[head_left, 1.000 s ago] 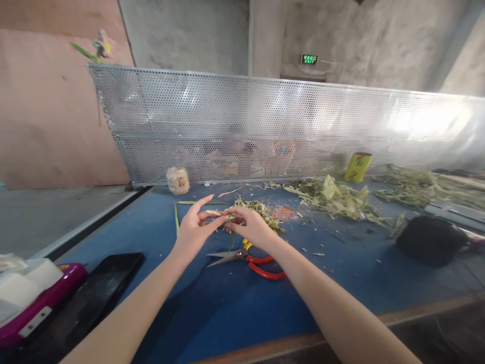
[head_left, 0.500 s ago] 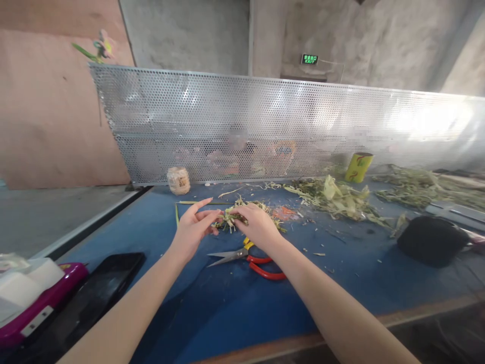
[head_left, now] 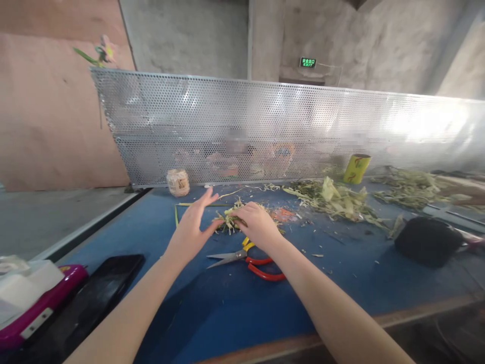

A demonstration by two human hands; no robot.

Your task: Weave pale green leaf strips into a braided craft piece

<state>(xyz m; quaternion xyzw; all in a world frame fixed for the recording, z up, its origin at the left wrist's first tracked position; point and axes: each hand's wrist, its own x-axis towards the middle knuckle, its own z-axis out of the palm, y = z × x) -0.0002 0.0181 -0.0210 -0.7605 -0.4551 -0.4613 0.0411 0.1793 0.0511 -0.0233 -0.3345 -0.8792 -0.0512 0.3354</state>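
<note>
My right hand (head_left: pixel 256 225) is closed on a small clump of green and pale plant trimmings (head_left: pixel 229 220) above the blue table (head_left: pixel 235 303). My left hand (head_left: pixel 191 227) sits just left of the clump with its fingers stretched out and its thumb touching the trimmings. Red-handled scissors (head_left: pixel 247 259) with a yellow joint lie on the table right under my right wrist, blades pointing left. A long green leaf strip (head_left: pixel 176 216) lies left of my left hand.
A perforated metal screen (head_left: pixel 288 131) stands along the table's far edge. A twine spool (head_left: pixel 178 182) and a yellow cup (head_left: pixel 356 168) stand by it. Heaps of leaves (head_left: pixel 337 198) lie at the right, with a black pouch (head_left: pixel 430 241). A black phone (head_left: pixel 102 290) and a pink box (head_left: pixel 36 306) lie at the left.
My left hand's fingers have spread out from a pinch to a flat, open pose. My right hand has gathered the trimmings into a tighter clump and shifted slightly away from me.
</note>
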